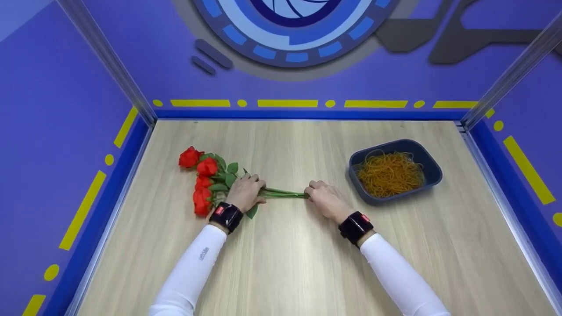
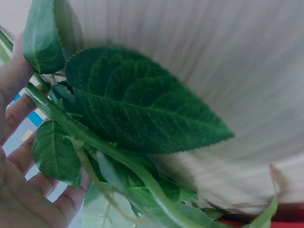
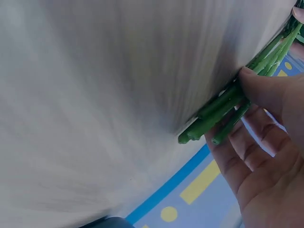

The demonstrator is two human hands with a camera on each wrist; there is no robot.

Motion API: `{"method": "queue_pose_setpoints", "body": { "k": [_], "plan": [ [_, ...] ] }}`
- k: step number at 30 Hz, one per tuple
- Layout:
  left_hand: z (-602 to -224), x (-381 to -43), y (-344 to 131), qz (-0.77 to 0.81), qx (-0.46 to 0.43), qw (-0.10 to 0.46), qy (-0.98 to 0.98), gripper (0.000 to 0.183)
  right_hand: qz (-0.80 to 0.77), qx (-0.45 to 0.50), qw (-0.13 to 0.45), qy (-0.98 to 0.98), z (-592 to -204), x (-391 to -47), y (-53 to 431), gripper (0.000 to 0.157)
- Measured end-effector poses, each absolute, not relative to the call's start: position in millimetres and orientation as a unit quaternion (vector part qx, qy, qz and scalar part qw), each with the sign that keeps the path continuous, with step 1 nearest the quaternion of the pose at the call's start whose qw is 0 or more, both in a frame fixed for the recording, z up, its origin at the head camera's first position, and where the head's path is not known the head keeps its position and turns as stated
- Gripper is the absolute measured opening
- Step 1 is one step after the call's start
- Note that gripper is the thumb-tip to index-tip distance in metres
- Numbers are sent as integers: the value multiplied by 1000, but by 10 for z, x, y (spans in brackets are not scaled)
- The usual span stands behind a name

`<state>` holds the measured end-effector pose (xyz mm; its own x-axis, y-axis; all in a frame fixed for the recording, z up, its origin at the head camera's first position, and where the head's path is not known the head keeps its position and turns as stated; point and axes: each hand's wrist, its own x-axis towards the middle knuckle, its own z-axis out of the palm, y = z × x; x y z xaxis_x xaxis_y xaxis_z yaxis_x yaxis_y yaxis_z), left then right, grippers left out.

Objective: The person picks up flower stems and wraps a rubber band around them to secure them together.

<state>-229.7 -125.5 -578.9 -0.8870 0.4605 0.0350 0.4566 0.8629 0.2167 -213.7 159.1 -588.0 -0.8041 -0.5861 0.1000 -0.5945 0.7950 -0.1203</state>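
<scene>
Head view: one bunch of red roses [image 1: 202, 182], held in two spots

On the table [image 1: 285, 272], the rose heads lie at ten o'clock, all at one end. Three o'clock from them, my left hand [image 1: 245, 192] bends its fingers loosely round the bunch, maybe there to spare the soft petals. Green stems [image 1: 285, 193] run to three o'clock. My right hand [image 1: 328, 202] pinches them between thumb and fingers near the tips [image 3: 194, 134], perhaps so the ends lie together. At two o'clock from it sits a dark box [image 1: 410, 147] of thin tan loops [image 1: 390, 174], close by, I guess for easy reach.

The rose heads overlap, so I can't count them. Left wrist view: a big leaf [image 2: 142, 104] hides what's behind. Right wrist view: the box is mostly cut off at six o'clock.
</scene>
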Motion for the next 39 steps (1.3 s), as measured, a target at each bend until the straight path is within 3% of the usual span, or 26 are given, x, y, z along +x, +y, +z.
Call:
{"method": "queue_pose_setpoints", "body": {
  "k": [8,14,21,25,30,34,39],
  "plan": [
    [-5826,-2280,-1212,76,252,-44,964,30,49,314,12,-948,-5876,-2082,1544,10],
    [-5854,-2285,-1186,63,258,-58,962,22,47,304,-36,-951,-5832,-2083,1500,10],
    [-5853,-2259,-1181,45,270,-63,960,20,64,289,-76,-952,-5865,-2083,1487,19],
    [-5835,-2231,-1184,41,275,-69,958,14,94,285,-75,-951,-5896,-2071,1514,15],
    [-5806,-2199,-1169,29,275,-88,957,20,129,286,-76,-946,-5904,-2032,1563,14],
    [-5789,-2155,-1167,15,278,-96,956,21,164,275,-100,-942,-5877,-1992,1580,23],
    [-5762,-2096,-1153,15,278,-100,955,21,181,267,-86,-942,-5820,-1945,1604,36]
  ]
}}
